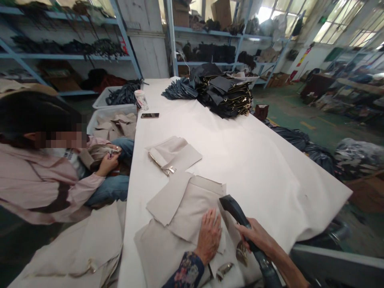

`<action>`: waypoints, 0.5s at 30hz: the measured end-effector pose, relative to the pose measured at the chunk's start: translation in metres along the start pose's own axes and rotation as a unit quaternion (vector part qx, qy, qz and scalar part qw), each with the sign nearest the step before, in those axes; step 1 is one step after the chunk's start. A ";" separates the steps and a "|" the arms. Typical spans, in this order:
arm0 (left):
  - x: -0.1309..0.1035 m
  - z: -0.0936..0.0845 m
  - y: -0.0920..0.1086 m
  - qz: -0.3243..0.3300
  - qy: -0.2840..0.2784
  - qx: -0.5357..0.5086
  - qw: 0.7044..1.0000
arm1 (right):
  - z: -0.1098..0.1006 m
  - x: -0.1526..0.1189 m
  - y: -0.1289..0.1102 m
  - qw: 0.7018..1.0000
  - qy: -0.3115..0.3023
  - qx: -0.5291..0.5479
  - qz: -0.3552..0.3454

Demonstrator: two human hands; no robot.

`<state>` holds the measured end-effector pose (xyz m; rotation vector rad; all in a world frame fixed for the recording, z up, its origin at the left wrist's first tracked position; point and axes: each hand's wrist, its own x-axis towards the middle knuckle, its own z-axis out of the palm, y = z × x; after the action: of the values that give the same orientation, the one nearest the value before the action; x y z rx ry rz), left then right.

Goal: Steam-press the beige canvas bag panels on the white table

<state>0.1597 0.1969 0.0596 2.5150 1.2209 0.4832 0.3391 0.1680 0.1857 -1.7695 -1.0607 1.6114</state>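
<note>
My left hand (209, 236) lies flat, fingers stretched, on a beige fabric piece (195, 204) on the white-covered table. In my right hand (255, 236) is a black curved nozzle (235, 210), its flat head hovering over or touching the fabric's right edge; I cannot tell which. Its rear part runs down to the frame's bottom edge. A smaller beige flap (171, 198) lies across the stack's left side. Near my wrists, metal fittings (225, 271) show on the lower pieces. Farther up rests another beige piece with a metal clasp (175, 154).
A seated co-worker (60, 168) handles a beige piece at the left. Black pouches with gold-coloured edges (222, 90) are heaped at the table's far end. A phone (150, 115) and a can (141, 100) stand near bins (92, 124). More beige pieces (78, 244) lie lower left.
</note>
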 end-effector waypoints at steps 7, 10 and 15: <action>0.003 -0.009 -0.003 -0.003 -0.021 -0.034 0.999 | 0.001 0.029 0.006 1.000 0.009 0.013 0.021; 0.003 -0.009 -0.003 -0.001 -0.028 -0.036 0.999 | -0.004 0.039 -0.004 0.999 0.022 0.023 0.020; 0.004 -0.008 -0.005 -0.003 -0.041 -0.045 0.998 | -0.020 0.041 -0.024 0.999 0.044 0.019 0.010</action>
<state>0.1551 0.2035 0.0656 2.4308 1.1504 0.4199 0.3530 0.2180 0.1844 -1.8134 -0.9681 1.5391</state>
